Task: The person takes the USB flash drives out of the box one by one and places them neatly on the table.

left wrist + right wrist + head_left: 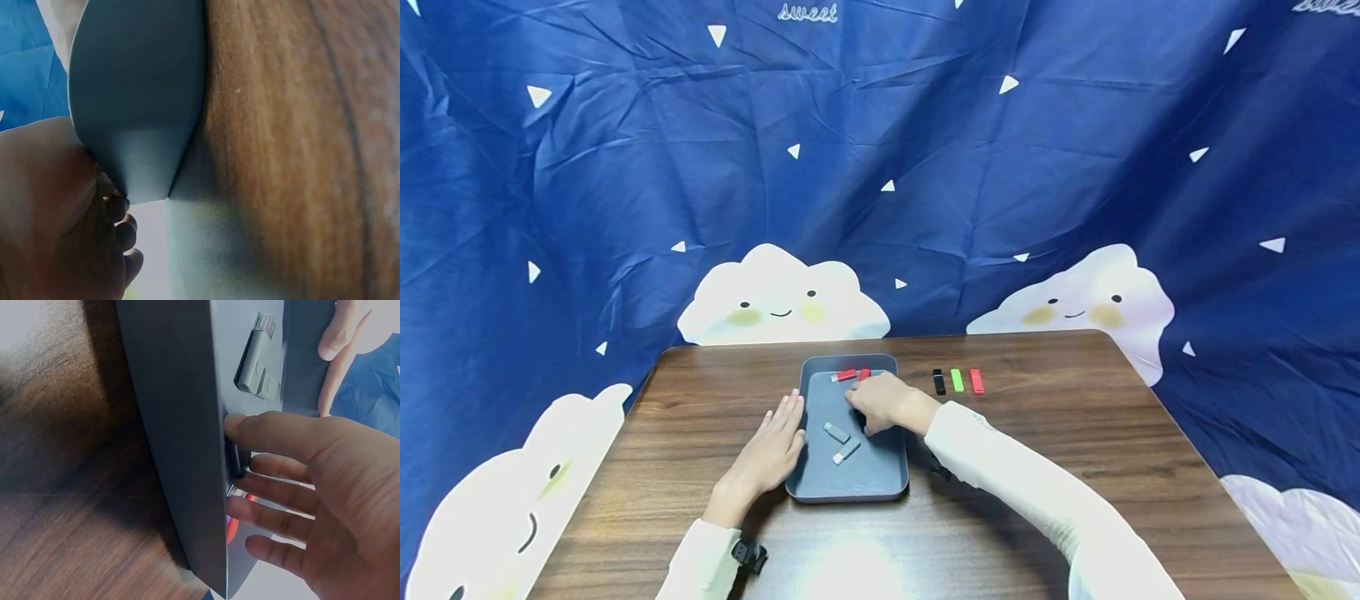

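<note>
My left hand [769, 454] rests with straight fingers along the left rim of a grey tray [820, 492]. Inside it, my right hand [883, 402] pinches a black USB stick [234, 456] between thumb and fingers, close to the tray's right wall. Two grey USB sticks, one farther back [837, 432] and one nearer [847, 451], lie on the tray floor left of that hand. At the far end lies a red USB stick [844, 376]; a second red one [864, 374] is partly hidden by the right hand.
To the right of the tray, a black USB stick [938, 382], a green one [957, 380] and a red one [977, 381] stand in a row on the wooden table [1045, 417]. A blue curtain [925, 167] with clouds hangs behind.
</note>
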A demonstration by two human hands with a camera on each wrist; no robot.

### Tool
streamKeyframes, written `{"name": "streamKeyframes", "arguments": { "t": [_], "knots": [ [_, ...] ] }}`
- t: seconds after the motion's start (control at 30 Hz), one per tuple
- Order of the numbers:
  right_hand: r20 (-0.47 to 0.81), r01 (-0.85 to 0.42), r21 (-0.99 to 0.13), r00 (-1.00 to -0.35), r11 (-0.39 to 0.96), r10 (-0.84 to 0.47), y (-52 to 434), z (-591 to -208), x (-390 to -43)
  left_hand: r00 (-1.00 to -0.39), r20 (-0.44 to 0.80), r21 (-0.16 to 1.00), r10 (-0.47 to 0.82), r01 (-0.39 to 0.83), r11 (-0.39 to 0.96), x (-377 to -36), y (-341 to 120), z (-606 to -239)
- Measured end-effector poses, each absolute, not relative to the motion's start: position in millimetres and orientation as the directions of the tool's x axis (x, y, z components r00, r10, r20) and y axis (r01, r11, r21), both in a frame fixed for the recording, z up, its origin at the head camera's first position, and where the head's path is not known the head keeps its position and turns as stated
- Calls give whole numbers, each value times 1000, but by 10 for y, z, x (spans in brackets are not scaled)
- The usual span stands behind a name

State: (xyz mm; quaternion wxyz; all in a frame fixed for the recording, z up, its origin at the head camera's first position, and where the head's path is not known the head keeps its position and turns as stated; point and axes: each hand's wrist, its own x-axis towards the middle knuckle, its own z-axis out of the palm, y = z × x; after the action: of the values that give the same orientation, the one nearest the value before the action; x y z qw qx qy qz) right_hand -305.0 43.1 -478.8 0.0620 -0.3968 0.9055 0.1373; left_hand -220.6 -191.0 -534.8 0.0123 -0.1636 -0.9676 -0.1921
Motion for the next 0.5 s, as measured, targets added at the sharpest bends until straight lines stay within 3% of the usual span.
{"name": "streamKeyframes", "arguments": {
  "t": [0.5],
  "knots": [
    [-200, -755, 139, -655, 641, -729, 494, -4796, -3060, -946, 91, 372, 310, 321, 871, -2216, -1904, -5361]
  ]
}}
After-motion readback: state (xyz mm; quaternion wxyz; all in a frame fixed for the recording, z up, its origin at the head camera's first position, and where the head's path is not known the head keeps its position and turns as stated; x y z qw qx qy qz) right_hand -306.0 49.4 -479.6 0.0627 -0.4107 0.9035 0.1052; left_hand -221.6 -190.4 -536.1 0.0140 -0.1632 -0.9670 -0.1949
